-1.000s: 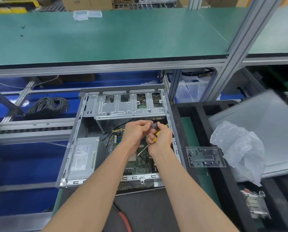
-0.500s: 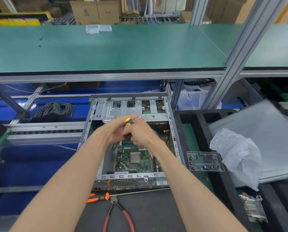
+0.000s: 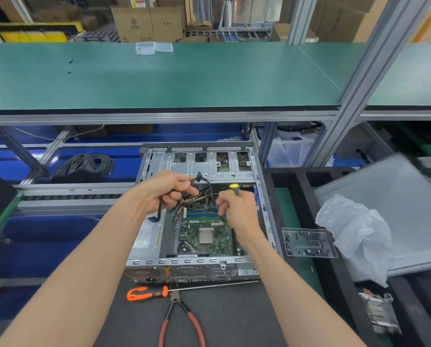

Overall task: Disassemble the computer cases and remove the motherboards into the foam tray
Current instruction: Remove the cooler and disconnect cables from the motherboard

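A long green-topped bench (image 3: 184, 78) is seen across the upper half, edged in black with an aluminium rail beneath. Slanted aluminium frame posts (image 3: 359, 78) are set at the right. Two small clear plastic boxes (image 3: 154, 48) are left at the bench's far edge. Behind it, cardboard boxes (image 3: 147, 23) and yellow crates (image 3: 34, 33) are stacked on the floor. Below the bench, blue surfaces (image 3: 46, 236) and a roller conveyor rail (image 3: 69, 196) are visible, with a coil of grey cable (image 3: 86, 166) lying on the blue area. A dark mat (image 3: 234, 319) is laid in the foreground. Light is even and diffuse; no window is shown.
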`<move>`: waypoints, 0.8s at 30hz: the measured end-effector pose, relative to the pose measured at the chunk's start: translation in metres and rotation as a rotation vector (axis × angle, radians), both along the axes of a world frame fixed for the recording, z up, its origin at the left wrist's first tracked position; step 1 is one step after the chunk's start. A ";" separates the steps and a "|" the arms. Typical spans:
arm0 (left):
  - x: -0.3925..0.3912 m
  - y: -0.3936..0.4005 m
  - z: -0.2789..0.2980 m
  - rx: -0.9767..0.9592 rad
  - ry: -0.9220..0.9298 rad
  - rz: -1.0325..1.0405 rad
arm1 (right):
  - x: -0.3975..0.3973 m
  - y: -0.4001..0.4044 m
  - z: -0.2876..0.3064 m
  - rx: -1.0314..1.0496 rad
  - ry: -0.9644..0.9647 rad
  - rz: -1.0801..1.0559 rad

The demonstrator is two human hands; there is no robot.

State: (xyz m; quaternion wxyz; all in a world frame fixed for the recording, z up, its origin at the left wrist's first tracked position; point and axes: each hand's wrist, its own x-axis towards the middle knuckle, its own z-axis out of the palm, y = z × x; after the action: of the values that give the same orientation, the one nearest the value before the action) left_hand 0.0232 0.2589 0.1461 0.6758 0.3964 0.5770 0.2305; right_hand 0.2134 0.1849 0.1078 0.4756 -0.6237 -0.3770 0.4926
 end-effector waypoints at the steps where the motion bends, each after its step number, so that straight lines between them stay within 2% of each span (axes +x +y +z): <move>1: -0.002 -0.002 0.004 0.018 0.006 -0.017 | 0.003 0.001 -0.002 0.005 -0.059 -0.108; 2: -0.004 -0.003 0.007 0.034 0.005 -0.028 | 0.007 0.002 -0.004 0.009 -0.119 -0.187; 4: -0.006 -0.005 0.013 0.053 -0.026 -0.024 | 0.011 0.004 -0.006 0.009 -0.195 -0.215; 10: -0.004 -0.009 0.016 0.153 -0.174 0.070 | 0.016 0.005 0.001 -0.098 -0.097 0.062; 16: 0.004 -0.012 0.021 0.312 -0.449 0.211 | 0.024 0.005 0.006 0.000 -0.302 0.202; 21: 0.010 -0.013 0.035 0.326 -0.633 0.273 | 0.026 0.007 0.013 0.082 -0.285 0.180; 24: 0.015 -0.016 0.035 0.271 -0.553 0.270 | 0.026 0.008 0.014 0.097 -0.221 0.123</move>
State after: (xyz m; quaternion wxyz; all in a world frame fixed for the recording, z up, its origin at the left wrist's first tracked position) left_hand 0.0385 0.2427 0.1812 0.7114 0.3251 0.3833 0.4912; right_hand 0.2394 0.1929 0.1222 0.4297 -0.6262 -0.4880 0.4302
